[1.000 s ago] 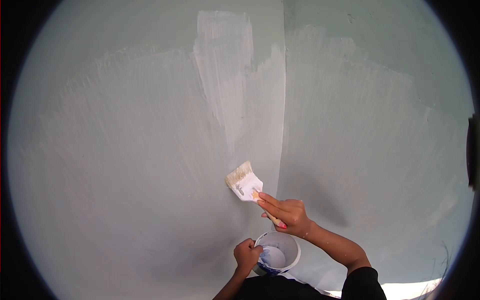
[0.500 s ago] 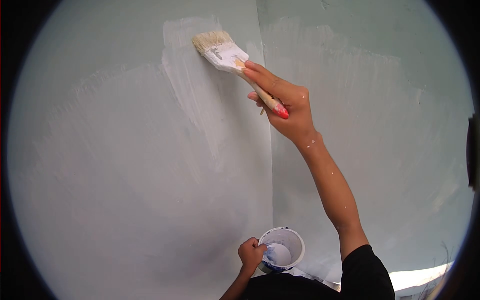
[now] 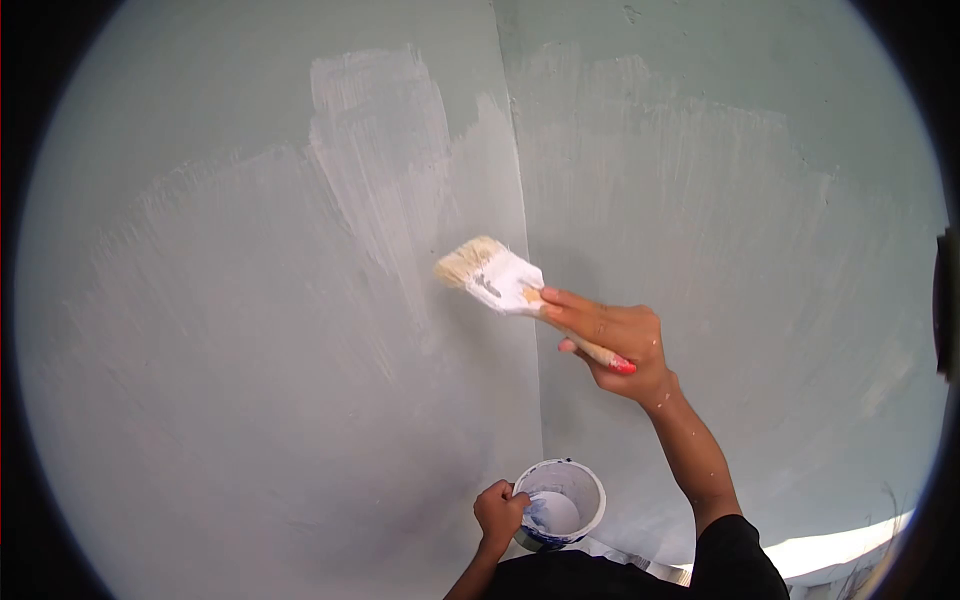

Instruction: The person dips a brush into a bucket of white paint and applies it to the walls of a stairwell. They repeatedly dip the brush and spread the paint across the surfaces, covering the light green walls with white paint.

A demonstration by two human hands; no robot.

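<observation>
My right hand point(image 3: 612, 340) grips a wide paintbrush point(image 3: 490, 275) by its wooden, red-tipped handle. The pale bristles, coated in white paint, press against the wall just left of an inside corner point(image 3: 520, 250). A fresh white stripe of paint point(image 3: 375, 150) runs up the wall above and left of the brush. Low down, my left hand point(image 3: 497, 512) holds the rim of a small white-and-blue paint pot point(image 3: 562, 502) with white paint inside.
Two pale grey-green wall faces point(image 3: 220, 350) meet at the corner, both covered with thin streaky brush marks. A bright strip of floor or ledge point(image 3: 840, 555) shows at the lower right. A dark object point(image 3: 945, 305) sits at the right edge.
The brush swept up to the top of the white stripe half a second ago, then came back down to mid-height by the corner. The pot and left hand barely moved.
</observation>
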